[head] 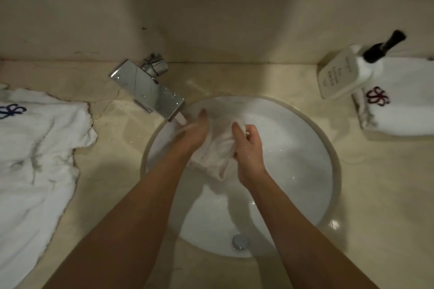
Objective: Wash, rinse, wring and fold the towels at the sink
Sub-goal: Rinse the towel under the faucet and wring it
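Two bare hands hold one small white wet towel [217,148] bunched between them, above the round white ceramic sink basin [293,148]. Right hand [250,148]: fingers curled over the towel's right side, thumb pressed into the cloth. Left hand [195,132]: palm against the towel's left side, fingers extended toward the spout; whether they curl round the cloth cannot be told from this view. The bundle's long axis runs from the far end, close under the flat chrome tap spout [150,91], down toward the viewer, where a loose tail hangs below the hands over the basin floor. A thin stream of water [182,122] falls from the spout lip onto the left hand and the towel's far left edge; the left hand is therefore the nearer to the flow. Judged step: washing or rinsing, with wringing not yet begun; a wring would call for the two hands to twist in opposite senses about that long axis. The chrome drain plug [240,241] lies at the near rim. On the beige stone counter [352,195]: to the left, a rumpled white towel with a blue emblem [35,148]; to the right, a folded white towel with a dark red emblem [404,105], with a white pump soap bottle [340,73] beside it.
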A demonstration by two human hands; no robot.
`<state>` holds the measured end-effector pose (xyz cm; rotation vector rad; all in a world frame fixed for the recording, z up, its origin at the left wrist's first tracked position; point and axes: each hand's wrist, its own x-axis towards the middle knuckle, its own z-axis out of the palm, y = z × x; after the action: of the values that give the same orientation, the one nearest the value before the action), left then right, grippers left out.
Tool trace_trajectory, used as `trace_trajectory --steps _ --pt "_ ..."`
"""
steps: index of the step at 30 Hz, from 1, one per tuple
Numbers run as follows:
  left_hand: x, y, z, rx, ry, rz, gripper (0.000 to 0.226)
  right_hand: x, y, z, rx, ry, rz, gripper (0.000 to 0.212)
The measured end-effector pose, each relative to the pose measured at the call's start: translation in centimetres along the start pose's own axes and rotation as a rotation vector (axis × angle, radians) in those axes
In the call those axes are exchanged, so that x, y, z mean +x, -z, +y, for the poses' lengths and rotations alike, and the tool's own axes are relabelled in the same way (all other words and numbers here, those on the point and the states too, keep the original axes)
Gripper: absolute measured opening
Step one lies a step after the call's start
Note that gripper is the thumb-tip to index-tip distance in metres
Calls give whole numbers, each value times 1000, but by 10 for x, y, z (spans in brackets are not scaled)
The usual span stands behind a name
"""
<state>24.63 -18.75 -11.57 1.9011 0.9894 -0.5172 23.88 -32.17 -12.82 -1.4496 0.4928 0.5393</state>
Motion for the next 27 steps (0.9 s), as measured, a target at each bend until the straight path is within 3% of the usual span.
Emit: trace_trajectory --steps 3,4,6,8,13,15,17,19,21,24,27 --pt "-15 5 -13 -227 109 -303 79 -7 1 -10 238 -297 -16 19" --pt "-22 6 -16 -264 111 -377 72 -12 3 -13 344 -356 -24 22" --pt "-32 7 -22 -327 30 -359 38 -20 11 -18 492 -411 -54 18" --pt "-41 8 -22 -355 -97 -244 21 -25 24 -23 420 -365 -92 23" --pt "-68 26 -1 -405 -413 -122 20 -44 44 -32 -215 -99 -176 17" --pt "-82 33 10 -369 -499 -125 24 -50 47 -39 -590 123 -138 37" --pt "-89 40 16 -372 -528 -162 28 -53 48 -53 -903 429 -144 79" --pt "-97 48 23 -345 -551 -252 29 -50 49 -70 -1007 653 -386 119" --pt "-108 54 30 -289 -583 -334 29 -52 46 -86 -1209 814 -559 126" --pt "-118 56 40 -227 -646 -315 24 -49 34 -98 -1233 867 -468 109" --pt "-124 47 40 -59 -746 -209 8 -43 25 -104 -1177 834 -382 52"
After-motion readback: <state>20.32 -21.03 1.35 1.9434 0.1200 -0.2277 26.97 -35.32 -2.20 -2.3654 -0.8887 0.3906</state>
